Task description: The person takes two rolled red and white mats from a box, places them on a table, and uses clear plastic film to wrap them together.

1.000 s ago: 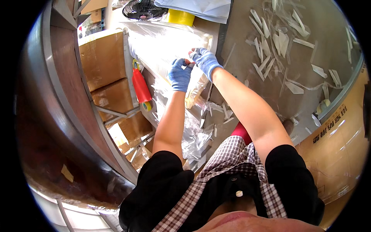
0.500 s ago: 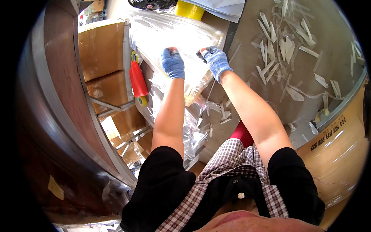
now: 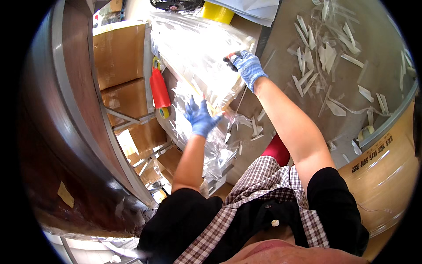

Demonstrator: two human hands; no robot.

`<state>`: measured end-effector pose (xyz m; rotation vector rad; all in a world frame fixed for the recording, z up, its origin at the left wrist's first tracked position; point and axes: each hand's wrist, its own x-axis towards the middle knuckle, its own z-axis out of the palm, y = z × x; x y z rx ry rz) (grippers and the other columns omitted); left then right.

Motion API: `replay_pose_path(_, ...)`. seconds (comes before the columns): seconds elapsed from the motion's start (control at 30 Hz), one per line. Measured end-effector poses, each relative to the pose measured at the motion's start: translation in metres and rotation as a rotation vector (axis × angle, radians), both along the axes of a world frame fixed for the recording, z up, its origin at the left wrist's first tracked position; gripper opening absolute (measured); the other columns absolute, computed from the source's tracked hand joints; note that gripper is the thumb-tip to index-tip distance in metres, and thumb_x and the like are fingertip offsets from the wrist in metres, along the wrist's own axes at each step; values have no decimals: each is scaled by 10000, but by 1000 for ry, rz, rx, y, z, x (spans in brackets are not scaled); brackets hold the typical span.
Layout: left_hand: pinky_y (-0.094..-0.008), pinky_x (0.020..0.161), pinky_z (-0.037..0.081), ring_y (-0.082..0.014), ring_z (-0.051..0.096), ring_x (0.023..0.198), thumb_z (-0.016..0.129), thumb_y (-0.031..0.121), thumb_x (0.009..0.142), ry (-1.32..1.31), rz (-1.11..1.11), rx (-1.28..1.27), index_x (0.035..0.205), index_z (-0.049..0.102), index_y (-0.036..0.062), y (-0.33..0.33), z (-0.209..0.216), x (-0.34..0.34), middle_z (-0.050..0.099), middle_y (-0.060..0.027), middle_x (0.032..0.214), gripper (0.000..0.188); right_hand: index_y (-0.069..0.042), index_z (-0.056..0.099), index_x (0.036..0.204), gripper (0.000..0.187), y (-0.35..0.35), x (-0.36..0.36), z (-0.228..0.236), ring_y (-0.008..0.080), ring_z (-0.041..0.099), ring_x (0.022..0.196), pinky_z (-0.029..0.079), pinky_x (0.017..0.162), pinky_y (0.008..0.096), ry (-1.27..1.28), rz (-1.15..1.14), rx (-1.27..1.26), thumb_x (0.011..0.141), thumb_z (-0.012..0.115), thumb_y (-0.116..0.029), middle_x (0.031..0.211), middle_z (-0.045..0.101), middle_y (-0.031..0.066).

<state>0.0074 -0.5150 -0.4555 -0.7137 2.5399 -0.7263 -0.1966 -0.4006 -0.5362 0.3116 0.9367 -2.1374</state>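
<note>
A stack of clear plastic film [image 3: 193, 44], glaring white in the light, covers the work surface ahead of me. My left hand [image 3: 202, 118], in a blue fingerless-tipped glove, is spread open over crumpled film at the near end of the stack. Farther right, my right hand [image 3: 247, 66], gloved the same way, has its fingers curled in at the film's right side. Something dark shows at its fingertips; whether it is part of the glove or a held thing I cannot tell. Crumpled plastic film [image 3: 211, 154] hangs near my body.
A red object with yellow tape rolls [image 3: 159, 90] lies left of the film. Cardboard boxes [image 3: 118, 55] sit in a metal frame at left. White and clear scraps [image 3: 327, 57] litter the grey surface at right. A fan [image 3: 176, 4] and yellow cylinder [image 3: 218, 13] are at the far end.
My left hand has come off the middle of the film, moved nearer my body and opened from a closed grip. The right hand has barely shifted and stays curled.
</note>
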Motion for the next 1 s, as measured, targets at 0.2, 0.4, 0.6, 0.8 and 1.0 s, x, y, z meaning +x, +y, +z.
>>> replay_pose_path(0.2, -547, 1109, 286, -450, 336, 1352, 774, 530, 751, 745, -177, 120, 1506, 292, 132, -4, -35, -70, 368, -299, 1436, 980, 9, 677, 1054, 214, -6, 1, 42, 141, 671, 883, 535, 826, 275, 149, 123, -258, 964, 650, -183, 988, 729, 86)
replay_pose_path(0.4, -414, 966, 416, -276, 575, 1062, 510, 244, 972, 1566, 475, 2330, 950, 594, 118, -119, 3, -99, 646, -98, 996, 153, -218, 540, 1381, 522, 12, 22, 25, 277, 411, 1366, 297, 1129, 468, 1390, 464, 959, 878, 586, -352, 1465, 474, 77)
replay_pose_path(0.6, -607, 1110, 306, -265, 446, 1331, 439, 330, 1027, 1532, 270, 2319, 1330, 496, 111, 46, 135, -186, 493, -122, 1431, 378, -231, 341, 1526, 692, -17, 16, -14, 333, 282, 1453, 253, 1186, 442, 1384, 807, 655, 884, 577, -334, 1567, 353, 89)
replay_pose_path(0.8, -519, 1084, 347, -239, 485, 1277, 421, 337, 1024, 840, -218, 2876, 1409, 439, 106, 135, 101, -166, 502, -111, 1393, 449, -132, 382, 1495, 645, -16, -4, -28, 297, 391, 1380, 295, 1171, 374, 1193, 670, 318, 888, 584, -217, 1523, 391, 136)
replay_pose_path(1.0, -431, 1007, 416, -216, 548, 1157, 524, 351, 990, 37, 225, 2902, 1308, 536, 76, 246, 25, -78, 591, -108, 1250, 421, 61, 438, 1400, 492, 73, 50, -6, 203, 671, 992, 546, 897, 313, 264, 200, -104, 953, 562, -104, 1120, 667, 178)
